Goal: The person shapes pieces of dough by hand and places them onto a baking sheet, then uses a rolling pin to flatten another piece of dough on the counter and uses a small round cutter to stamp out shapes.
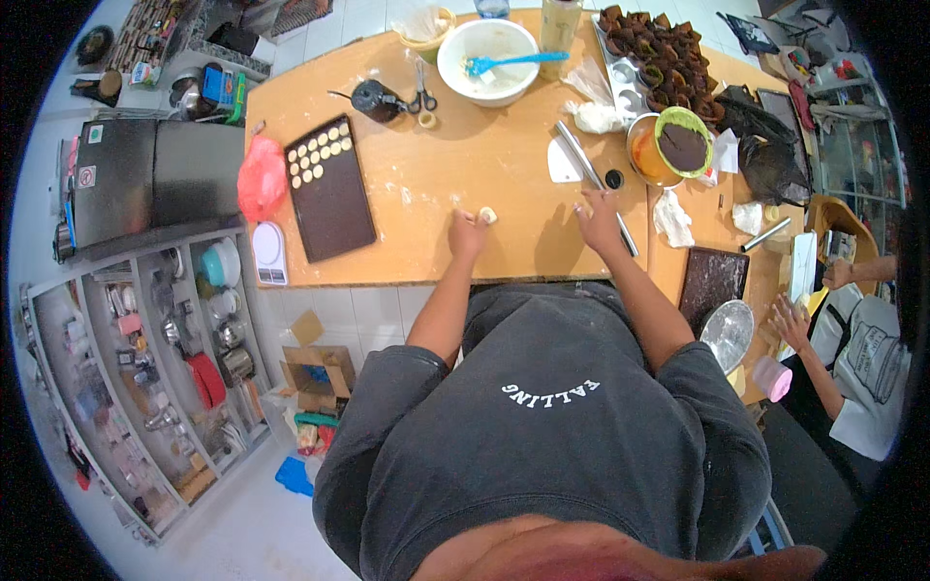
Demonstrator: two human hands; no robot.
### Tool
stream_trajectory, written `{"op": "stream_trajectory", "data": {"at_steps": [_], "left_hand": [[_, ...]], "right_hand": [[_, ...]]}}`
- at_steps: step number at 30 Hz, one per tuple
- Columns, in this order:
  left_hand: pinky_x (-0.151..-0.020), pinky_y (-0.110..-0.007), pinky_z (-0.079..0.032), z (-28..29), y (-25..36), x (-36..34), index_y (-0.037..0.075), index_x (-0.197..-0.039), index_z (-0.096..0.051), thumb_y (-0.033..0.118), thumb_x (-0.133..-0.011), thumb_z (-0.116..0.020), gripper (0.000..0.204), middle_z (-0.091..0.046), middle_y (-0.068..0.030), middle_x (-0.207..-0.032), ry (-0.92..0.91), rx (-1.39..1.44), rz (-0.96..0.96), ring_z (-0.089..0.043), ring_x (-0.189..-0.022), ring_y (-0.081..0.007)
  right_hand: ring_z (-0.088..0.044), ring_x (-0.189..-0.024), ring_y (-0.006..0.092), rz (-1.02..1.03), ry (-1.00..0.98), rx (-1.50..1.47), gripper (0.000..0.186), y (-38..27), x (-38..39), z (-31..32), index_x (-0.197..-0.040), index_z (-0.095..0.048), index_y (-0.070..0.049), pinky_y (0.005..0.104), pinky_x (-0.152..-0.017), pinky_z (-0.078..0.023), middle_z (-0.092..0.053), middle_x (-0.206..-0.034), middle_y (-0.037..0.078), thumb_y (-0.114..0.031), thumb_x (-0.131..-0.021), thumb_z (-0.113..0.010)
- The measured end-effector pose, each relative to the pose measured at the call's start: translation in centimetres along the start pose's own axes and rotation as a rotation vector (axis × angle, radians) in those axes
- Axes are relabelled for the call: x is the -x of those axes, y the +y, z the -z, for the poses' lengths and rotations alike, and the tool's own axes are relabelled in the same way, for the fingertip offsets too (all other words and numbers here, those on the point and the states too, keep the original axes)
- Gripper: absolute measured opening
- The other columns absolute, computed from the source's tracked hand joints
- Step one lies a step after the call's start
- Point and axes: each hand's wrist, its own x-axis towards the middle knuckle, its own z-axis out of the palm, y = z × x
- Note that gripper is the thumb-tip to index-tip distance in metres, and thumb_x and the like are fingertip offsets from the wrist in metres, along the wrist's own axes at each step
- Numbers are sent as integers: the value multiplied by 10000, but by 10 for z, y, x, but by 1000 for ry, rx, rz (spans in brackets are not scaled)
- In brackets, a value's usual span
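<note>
My left hand (pixel 468 230) is closed on a small pale dough piece (pixel 488 215) above the floury table (pixel 426 155). My right hand (pixel 595 215) has curled, white-smeared fingers over a long steel rod (pixel 572 146); I cannot tell whether it grips the rod or something small. A white scraper (pixel 563 165) lies beside the rod, and a small black lid (pixel 613 179) is to its right. Left of my hands, a dark baking tray (pixel 332 203) carries several pale dough rounds in rows at its far end.
A pink bag (pixel 262 174), scale (pixel 269 254), black container (pixel 378 102), scissors (pixel 422 92), white bowl (pixel 489 87) with blue spatula, muffin cases (pixel 659 53), green bowl (pixel 683 140) and floury tray (pixel 710 300) surround the workspace. At right, another person's hands (pixel 792 320) and arms are at the table.
</note>
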Motion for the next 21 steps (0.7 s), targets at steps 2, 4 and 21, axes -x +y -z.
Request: {"op": "stream_trajectory", "data": {"at_steps": [2,4,21], "left_hand": [[-794,-471,-552,18,8,2,67,-1071,-585,398,-841,-841,477,-729,-147,-918,-38,-36,64,-722,-893,-361],[-802,-473,-550,28,21,8,75,-1073,-571,417,-815,-865,520,-725,-144,-931,-53,-53,118,-719,-906,-366],[-825,-514,-563,12,43,26,78,-1190,-623,254,-1010,-642,253,-699,-195,-1028,1,-234,-316,-698,-955,-400]], "right_hand": [[-568,-1157,463,-53,-49,-16,422,16,5,10,-1293,-615,-54,522,-1000,-474,-546,-1223,270,-211,-920,-738],[-566,-1168,465,-41,-79,3,425,23,3,15,-1302,-608,-59,521,-1006,-478,-544,-1234,267,-207,-924,-731],[-609,-1134,442,-63,-115,387,433,32,-27,9,-1314,-544,-72,561,-935,-509,-601,-1175,205,-185,-922,-688]]}}
